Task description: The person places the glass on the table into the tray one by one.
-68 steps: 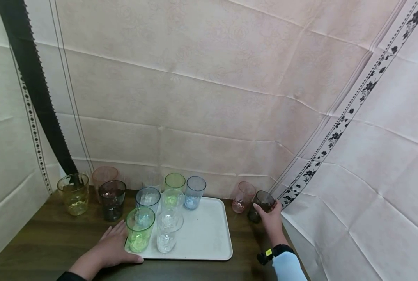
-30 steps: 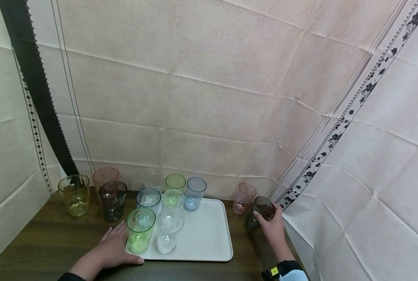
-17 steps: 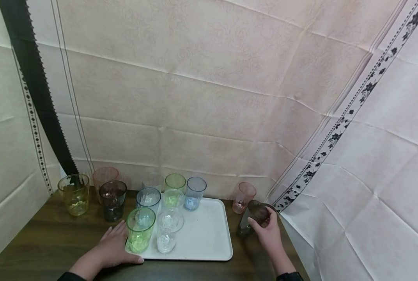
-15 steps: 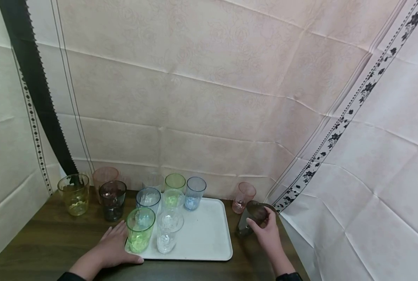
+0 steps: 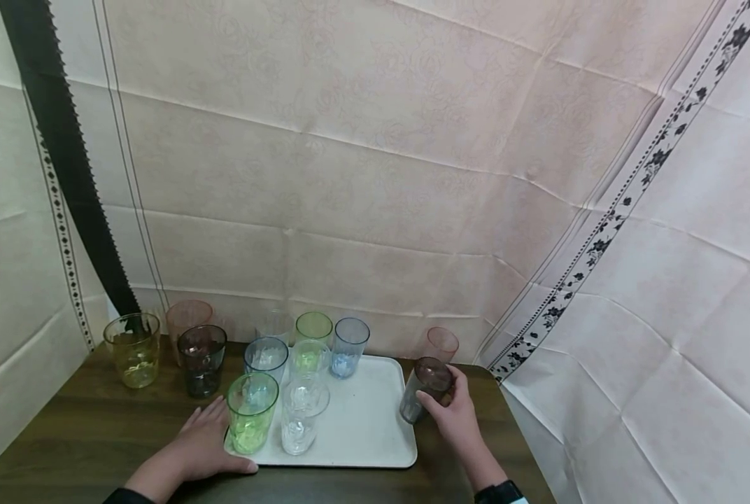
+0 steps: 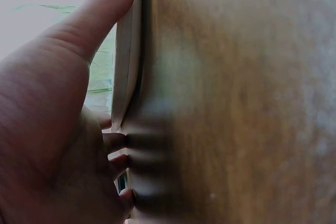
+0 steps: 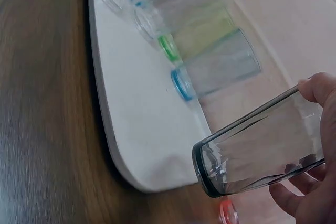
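My right hand [image 5: 455,418] grips a smoky grey glass tumbler [image 5: 422,392] near its rim, thumb on one side and fingers on the other. The tumbler leans and overlaps the right edge of a white tray [image 5: 371,420] in the head view. In the right wrist view its thick base [image 7: 206,171] stands over the tray's corner. My left hand [image 5: 200,442] rests against the tray's near left corner, its thumb [image 6: 100,14] along the front side. Several tumblers stand on the tray's left part: green [image 5: 252,413], clear [image 5: 302,420], blue [image 5: 350,346] and others.
A pink glass [image 5: 443,343] stands behind the held tumbler, partly hidden. At the left of the wooden table [image 5: 66,434] are a yellow glass [image 5: 132,353], a dark glass [image 5: 201,364] and a pink one [image 5: 187,315]. Patterned cloth [image 5: 324,175] hangs behind.
My right hand has taken the smoky grey tumbler from beside the pink glass, tilted it and brought it left to the tray's right edge. The left hand has stayed put.
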`<state>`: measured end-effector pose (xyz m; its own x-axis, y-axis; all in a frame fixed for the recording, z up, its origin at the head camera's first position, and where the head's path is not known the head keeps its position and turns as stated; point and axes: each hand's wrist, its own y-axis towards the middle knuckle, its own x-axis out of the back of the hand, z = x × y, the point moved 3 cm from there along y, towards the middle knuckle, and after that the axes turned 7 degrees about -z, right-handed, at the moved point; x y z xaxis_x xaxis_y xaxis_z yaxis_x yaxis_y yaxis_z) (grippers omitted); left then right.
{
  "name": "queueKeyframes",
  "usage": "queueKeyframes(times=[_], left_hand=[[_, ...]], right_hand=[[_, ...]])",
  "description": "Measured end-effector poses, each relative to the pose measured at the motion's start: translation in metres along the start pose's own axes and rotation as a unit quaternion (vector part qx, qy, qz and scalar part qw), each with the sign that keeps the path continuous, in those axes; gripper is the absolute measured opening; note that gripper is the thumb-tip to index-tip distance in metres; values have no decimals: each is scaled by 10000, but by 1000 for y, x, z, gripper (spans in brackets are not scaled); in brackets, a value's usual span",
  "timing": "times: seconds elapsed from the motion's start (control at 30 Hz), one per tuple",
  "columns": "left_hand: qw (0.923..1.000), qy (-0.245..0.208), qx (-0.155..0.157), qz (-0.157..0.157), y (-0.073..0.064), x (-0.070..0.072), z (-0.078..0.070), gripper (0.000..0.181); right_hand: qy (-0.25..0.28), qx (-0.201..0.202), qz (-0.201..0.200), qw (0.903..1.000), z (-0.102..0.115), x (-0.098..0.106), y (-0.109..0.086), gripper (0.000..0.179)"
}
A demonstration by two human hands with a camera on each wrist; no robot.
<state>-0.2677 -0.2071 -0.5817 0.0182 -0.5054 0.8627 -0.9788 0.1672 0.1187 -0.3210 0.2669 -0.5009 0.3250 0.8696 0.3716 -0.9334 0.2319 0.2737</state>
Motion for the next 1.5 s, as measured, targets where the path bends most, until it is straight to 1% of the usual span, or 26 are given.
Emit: queueKeyframes(times=[0.17, 0.27, 0.37, 0.47, 0.5, 0.6, 0.8, 0.93, 1.07, 1.5], left_hand=[[10000, -37, 62, 61, 1, -1, 2, 141], [9999, -87, 90, 90, 1, -1, 2, 141], [9999, -109, 95, 87, 1, 0, 1, 141], [9999, -93, 94, 58, 0, 1, 0, 141], [9999, -89, 95, 53, -1, 1, -1, 141], [9999, -94, 108, 62, -1, 2, -3, 141], [9998, -113, 155, 91, -1, 2, -3, 140], [9998, -120, 137, 59, -2, 2, -3, 141], [9998, -112, 144, 67, -1, 2, -2, 142], [9996, -110, 215, 117, 2, -4, 5, 143]], right_hand=[[78, 69, 248, 9996, 9, -22, -3, 87], [101, 18, 399, 9991, 13, -36, -3, 88], [79, -59, 505, 9987, 16, -50, -3, 89], [170, -17, 613, 9980, 20, -64, -4, 89], [244, 17, 663, 9975, 25, -67, -6, 88], [379, 114, 760, 9963, 28, -78, -7, 85], [337, 170, 877, 9954, 27, -97, -5, 83], [317, 230, 1048, 9937, 30, -107, -4, 84], [431, 313, 1185, 9915, 34, -115, -5, 85], [446, 440, 1325, 9892, 41, -137, -5, 84]])
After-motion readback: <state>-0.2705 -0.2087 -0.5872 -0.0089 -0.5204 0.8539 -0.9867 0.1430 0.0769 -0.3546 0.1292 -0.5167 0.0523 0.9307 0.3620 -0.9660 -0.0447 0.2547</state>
